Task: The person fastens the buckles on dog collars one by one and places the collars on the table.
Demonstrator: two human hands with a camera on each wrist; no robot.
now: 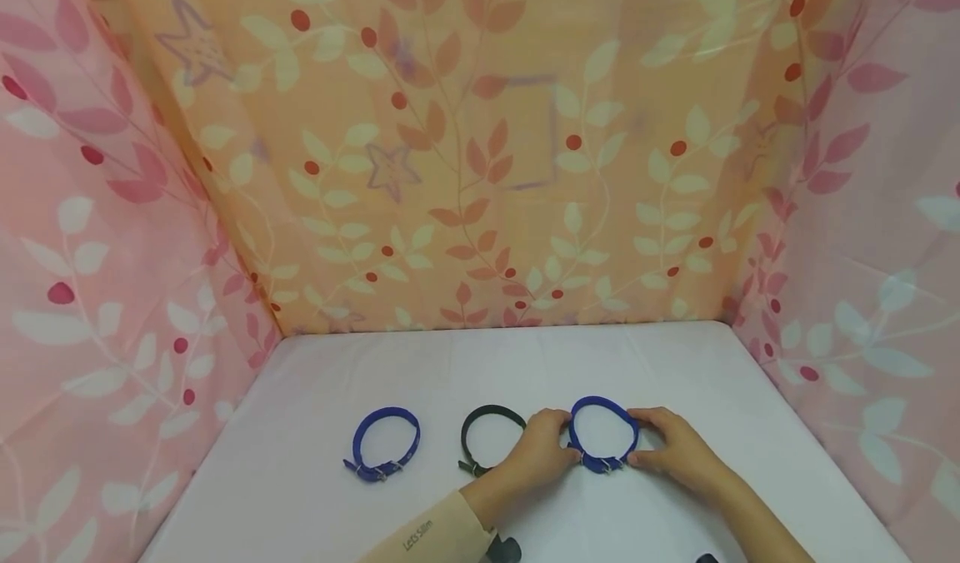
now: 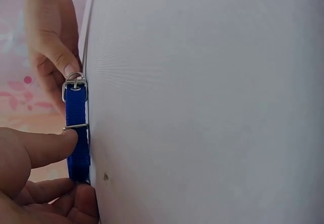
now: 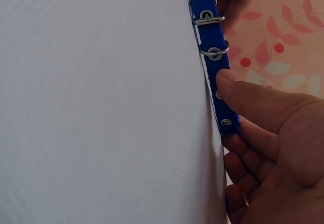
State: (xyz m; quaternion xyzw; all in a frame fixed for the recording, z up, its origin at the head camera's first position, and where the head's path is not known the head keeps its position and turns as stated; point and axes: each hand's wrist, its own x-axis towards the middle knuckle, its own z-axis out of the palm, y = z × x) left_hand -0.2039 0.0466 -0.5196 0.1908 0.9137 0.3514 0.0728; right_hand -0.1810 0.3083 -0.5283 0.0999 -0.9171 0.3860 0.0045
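Note:
A blue buckled collar (image 1: 597,401) stands on its edge as a ring on the white table, its metal buckle at the near side. My left hand (image 1: 546,448) holds its left side between thumb and fingers. On the opposite side, my right hand (image 1: 678,453) grips it the same way. In the left wrist view, the left thumb lies on the blue strap (image 2: 76,107) by a metal keeper. The right wrist view shows metal eyelets along the strap (image 3: 216,70), with the right thumb pressed on it. A black collar (image 1: 465,440) is partly hidden behind my left hand.
Another blue collar (image 1: 357,438) stands buckled at the left of the white table (image 1: 315,380). Dark objects (image 1: 506,550) show at the near edge, one beside my left sleeve (image 1: 438,534). Patterned curtains (image 1: 450,238) enclose the back and both sides.

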